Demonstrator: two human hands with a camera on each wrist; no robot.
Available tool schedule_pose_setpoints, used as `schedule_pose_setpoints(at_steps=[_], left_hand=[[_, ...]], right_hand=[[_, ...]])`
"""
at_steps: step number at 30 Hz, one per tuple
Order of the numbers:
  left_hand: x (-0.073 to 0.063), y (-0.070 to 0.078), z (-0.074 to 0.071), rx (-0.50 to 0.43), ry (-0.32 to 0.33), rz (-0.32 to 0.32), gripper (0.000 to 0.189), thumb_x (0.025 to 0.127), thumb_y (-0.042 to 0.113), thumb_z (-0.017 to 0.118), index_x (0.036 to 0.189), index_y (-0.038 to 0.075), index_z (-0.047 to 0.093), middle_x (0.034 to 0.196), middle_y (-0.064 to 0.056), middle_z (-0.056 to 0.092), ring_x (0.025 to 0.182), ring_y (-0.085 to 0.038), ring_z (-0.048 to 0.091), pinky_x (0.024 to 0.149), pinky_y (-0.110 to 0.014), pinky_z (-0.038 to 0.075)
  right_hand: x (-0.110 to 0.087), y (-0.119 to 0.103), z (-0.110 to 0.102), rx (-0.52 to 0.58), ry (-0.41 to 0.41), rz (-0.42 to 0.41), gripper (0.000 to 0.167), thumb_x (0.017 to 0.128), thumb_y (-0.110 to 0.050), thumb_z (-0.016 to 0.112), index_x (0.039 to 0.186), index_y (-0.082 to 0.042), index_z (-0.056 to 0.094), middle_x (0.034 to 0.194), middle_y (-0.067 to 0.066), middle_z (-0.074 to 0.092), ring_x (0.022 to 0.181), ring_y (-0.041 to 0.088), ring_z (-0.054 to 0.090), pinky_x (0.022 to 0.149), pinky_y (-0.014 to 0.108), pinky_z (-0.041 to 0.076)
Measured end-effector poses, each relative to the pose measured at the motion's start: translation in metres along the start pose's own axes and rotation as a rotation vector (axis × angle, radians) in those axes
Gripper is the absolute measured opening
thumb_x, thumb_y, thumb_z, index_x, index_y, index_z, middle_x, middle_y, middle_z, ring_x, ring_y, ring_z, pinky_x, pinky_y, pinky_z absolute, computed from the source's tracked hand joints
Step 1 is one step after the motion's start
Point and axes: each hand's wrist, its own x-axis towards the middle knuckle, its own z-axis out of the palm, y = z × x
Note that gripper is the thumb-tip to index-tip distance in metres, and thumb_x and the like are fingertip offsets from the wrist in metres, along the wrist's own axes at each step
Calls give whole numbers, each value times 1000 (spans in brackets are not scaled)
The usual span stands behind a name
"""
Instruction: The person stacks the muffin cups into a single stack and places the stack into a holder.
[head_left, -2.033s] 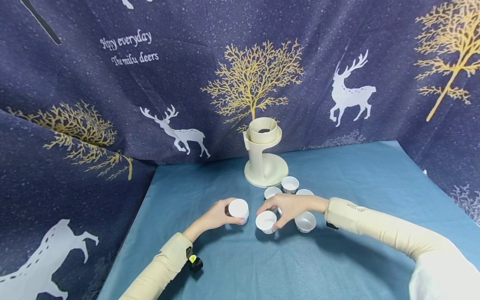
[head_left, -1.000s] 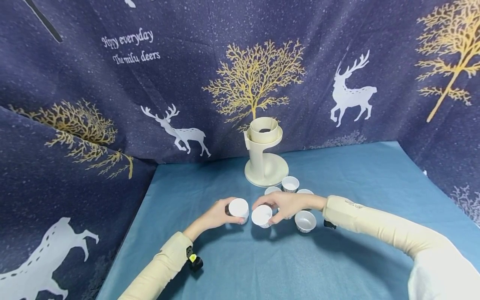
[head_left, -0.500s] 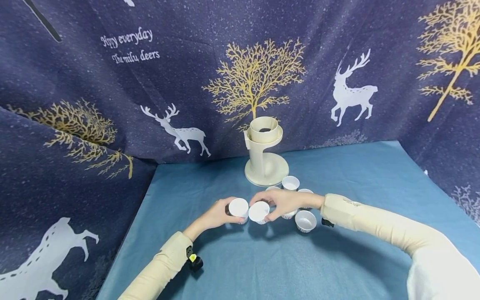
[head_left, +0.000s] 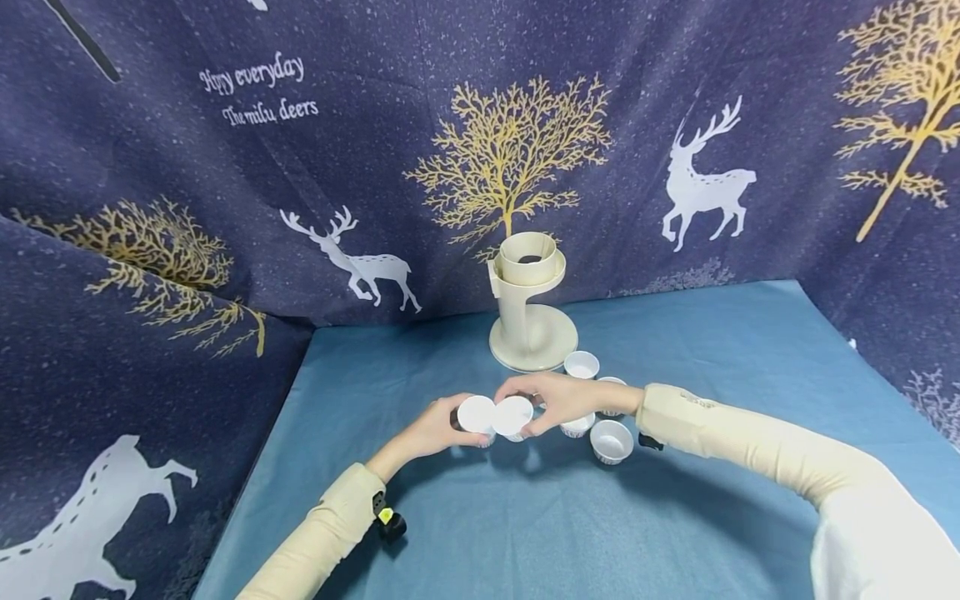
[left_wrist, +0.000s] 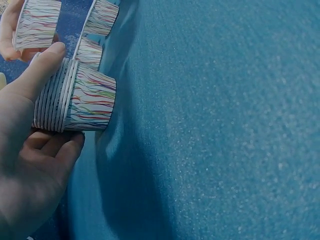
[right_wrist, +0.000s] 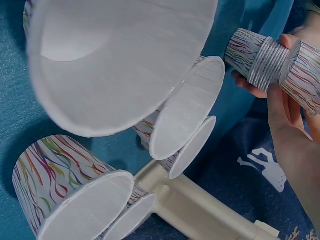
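My left hand (head_left: 429, 432) grips a nested stack of paper baking cups (left_wrist: 90, 100), white inside with wavy coloured lines outside. In the left wrist view the thumb lies over the stacked rims and the fingers curl beneath. To its right, my right hand (head_left: 561, 400) pinches a single paper cup (head_left: 513, 415) by its sides, mouth up. That cup is right beside the top of the stack; in the right wrist view the single cup (right_wrist: 304, 75) overlaps the stack's rims, and whether it touches them I cannot tell.
Several loose paper cups stand mouth up under and around the right forearm, among them a near cup (head_left: 611, 442) and a far cup (head_left: 581, 365). Behind them is a cream stand with a ring top (head_left: 527, 304). A blue cloth (head_left: 480, 517) covers the table; a patterned curtain (head_left: 360, 167) hangs behind.
My right hand has carried its cup left and slightly away from me, up to the stack, and the cup's mouth has tilted. The left hand with the stack has stayed in place.
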Motion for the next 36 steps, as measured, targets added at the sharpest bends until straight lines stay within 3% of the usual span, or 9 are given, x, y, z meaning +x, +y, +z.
schedule_pose_setpoints(at_steps=[11,26,36], left_hand=[[0,0,-1,-12,-15,-12,58,78,22,82,129,11,58,115,-5,67,94,-14,62,79,-25,51],[0,-1,-2,-27,-26,3,58,79,25,81,130,12,57,117,-5,66,97,-15,61,80,-26,51],[-1,1,-3,-11,-22,-23,62,79,27,81,133,16,53,119,-3,64,100,-15,61,84,-31,49]], right_hand=[[5,1,0,-9,45,5,47,85,-20,73,126,-6,54,120,7,61,102,17,56,89,32,51],[9,2,2,-22,107,-21,49,84,-17,75,127,-4,53,121,8,63,108,17,58,90,36,52],[17,-1,3,-4,143,-36,54,87,-13,72,133,1,50,133,14,57,119,27,55,93,35,52]])
